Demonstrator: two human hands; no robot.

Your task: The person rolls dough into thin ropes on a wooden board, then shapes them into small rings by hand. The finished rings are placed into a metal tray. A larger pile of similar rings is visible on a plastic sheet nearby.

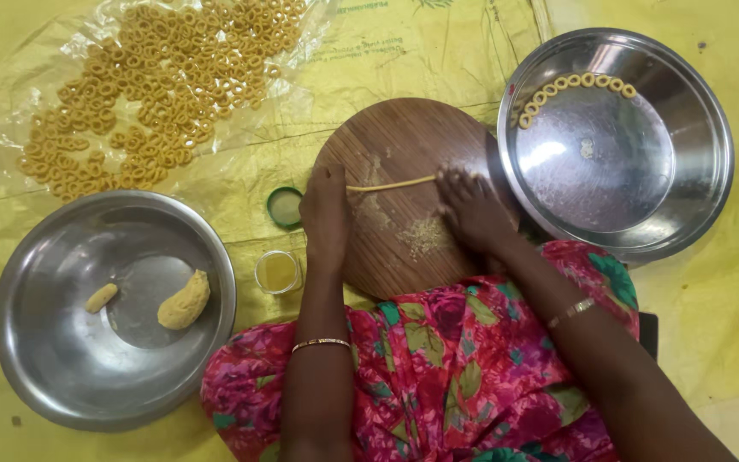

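A thin yellow dough rope (391,183) lies across the round wooden board (404,145). My left hand (326,214) rests palm down on the rope's left end. My right hand (470,208) presses flat on its right end. Crumbs of dough dot the board between my hands. Both hands lie flat with fingers together on the rope.
A steel bowl (62,359) at the left holds two dough lumps (184,301). A steel plate (694,197) at the right carries a short row of dough rings (570,85). Many rings (164,77) lie on clear plastic. A small glass jar (277,272) and green lid (285,206) stand nearby.
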